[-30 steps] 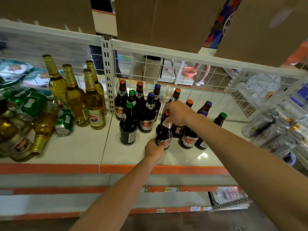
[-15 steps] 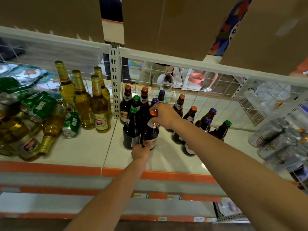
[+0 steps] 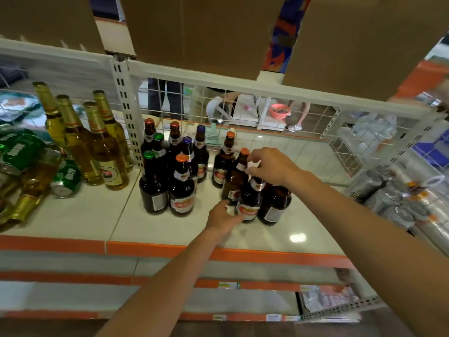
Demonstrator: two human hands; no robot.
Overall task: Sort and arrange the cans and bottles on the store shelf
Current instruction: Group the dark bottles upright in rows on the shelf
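Left hand point(image 3: 223, 216) now at base of another bottle point(image 3: 250, 203), right hand point(image 3: 272, 166) atop.

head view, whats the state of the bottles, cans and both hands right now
held dark bottle, upright, held by both hands
left hand, grips the bottle's base
right hand, holds its top, cap hidden
other dark bottles, upright, capped
four golden bottles, upright, capped
golden bottles at left, lying down
green can, on its side
wrapped silver cans, lying in plastic wrap
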